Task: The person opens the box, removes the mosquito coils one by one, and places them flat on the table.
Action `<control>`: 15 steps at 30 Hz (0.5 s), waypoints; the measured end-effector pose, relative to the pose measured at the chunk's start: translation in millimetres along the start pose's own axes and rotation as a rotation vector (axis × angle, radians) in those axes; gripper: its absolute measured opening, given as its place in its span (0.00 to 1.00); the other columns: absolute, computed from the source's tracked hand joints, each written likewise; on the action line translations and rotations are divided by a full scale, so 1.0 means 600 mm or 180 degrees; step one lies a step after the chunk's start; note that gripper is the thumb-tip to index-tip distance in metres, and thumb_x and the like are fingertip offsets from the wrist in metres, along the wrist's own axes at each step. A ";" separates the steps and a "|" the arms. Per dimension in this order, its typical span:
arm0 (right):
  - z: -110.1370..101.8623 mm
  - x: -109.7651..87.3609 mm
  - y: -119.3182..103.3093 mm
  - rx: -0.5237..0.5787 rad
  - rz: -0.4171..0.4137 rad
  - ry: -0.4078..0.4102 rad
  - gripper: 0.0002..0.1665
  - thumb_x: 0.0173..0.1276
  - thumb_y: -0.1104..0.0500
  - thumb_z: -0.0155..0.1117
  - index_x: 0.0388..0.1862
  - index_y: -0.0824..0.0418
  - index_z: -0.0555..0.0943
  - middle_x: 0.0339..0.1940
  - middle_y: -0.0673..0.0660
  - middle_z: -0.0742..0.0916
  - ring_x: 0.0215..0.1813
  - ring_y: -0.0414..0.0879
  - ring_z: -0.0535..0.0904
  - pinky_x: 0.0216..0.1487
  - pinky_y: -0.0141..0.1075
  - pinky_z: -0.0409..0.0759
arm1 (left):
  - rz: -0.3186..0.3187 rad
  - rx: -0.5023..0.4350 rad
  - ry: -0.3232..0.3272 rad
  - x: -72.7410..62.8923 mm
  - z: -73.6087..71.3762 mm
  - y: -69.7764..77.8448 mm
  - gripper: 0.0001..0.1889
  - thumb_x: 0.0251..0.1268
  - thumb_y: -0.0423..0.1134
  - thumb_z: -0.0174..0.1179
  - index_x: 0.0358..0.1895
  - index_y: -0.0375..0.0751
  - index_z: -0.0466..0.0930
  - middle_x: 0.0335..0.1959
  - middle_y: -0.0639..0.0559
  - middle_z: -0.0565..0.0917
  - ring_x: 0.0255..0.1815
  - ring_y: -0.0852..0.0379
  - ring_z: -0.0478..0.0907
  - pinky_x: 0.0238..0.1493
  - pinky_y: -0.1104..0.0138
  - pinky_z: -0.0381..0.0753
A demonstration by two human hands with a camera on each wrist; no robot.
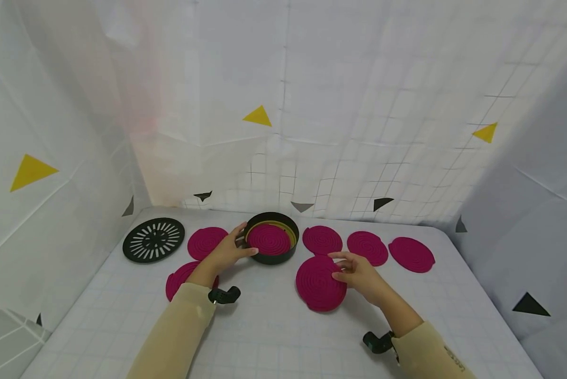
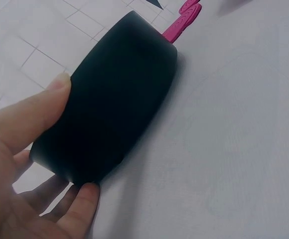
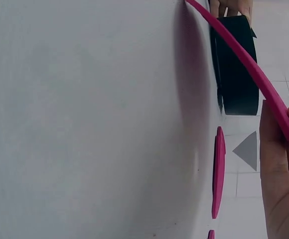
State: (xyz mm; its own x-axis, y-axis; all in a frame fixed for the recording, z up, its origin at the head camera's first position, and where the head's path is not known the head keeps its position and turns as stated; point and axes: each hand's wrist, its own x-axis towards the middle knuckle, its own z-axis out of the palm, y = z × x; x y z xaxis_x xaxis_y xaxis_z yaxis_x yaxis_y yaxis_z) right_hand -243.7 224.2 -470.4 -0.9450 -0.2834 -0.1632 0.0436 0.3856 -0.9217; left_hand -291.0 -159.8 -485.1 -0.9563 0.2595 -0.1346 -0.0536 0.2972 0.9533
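A dark round holder stands near the back of the table, with a ribbed magenta coaster and a yellow-green rim inside it. My left hand grips the holder's left side; the left wrist view shows the thumb and fingers spread round its dark wall. In front and to the right, my right hand pinches another magenta coaster by its right edge. Seen edge-on in the right wrist view, this thin coaster slants above the tabletop, apart from the holder.
A black slotted disc lies at the back left. Two magenta coasters lie left of the holder, one behind the other, which the left forearm partly covers. Three more coasters form a row to the right. White sheets enclose the table.
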 end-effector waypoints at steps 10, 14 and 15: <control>-0.006 0.001 0.009 -0.0116 0.0013 -0.0057 0.32 0.67 0.65 0.69 0.70 0.62 0.73 0.49 0.60 0.85 0.43 0.48 0.81 0.42 0.42 0.85 | -0.0017 -0.0016 0.0094 0.007 0.001 -0.016 0.54 0.57 0.47 0.75 0.81 0.54 0.46 0.80 0.42 0.54 0.79 0.42 0.53 0.70 0.43 0.64; -0.013 0.006 0.017 -0.0158 0.0107 -0.0128 0.32 0.67 0.64 0.70 0.69 0.62 0.73 0.47 0.60 0.85 0.42 0.47 0.81 0.42 0.41 0.85 | 0.0000 -0.0001 0.0086 0.006 0.001 -0.013 0.53 0.59 0.46 0.74 0.82 0.53 0.46 0.80 0.40 0.54 0.79 0.41 0.53 0.70 0.42 0.64; -0.015 0.008 0.019 -0.0151 0.0133 -0.0143 0.32 0.67 0.64 0.70 0.69 0.62 0.73 0.47 0.60 0.85 0.42 0.47 0.82 0.41 0.41 0.86 | 0.0006 -0.0003 0.0080 0.006 0.001 -0.013 0.53 0.59 0.46 0.73 0.82 0.52 0.45 0.80 0.40 0.54 0.79 0.40 0.53 0.70 0.42 0.64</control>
State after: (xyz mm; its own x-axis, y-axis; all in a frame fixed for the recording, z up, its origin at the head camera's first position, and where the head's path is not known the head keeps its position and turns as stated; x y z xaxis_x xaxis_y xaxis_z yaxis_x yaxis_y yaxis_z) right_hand -250.6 235.5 -478.6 -0.9271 -0.3049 -0.2180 0.0664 0.4388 -0.8961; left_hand -293.9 -160.2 -493.0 -0.9633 0.2370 -0.1259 -0.0519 0.2960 0.9538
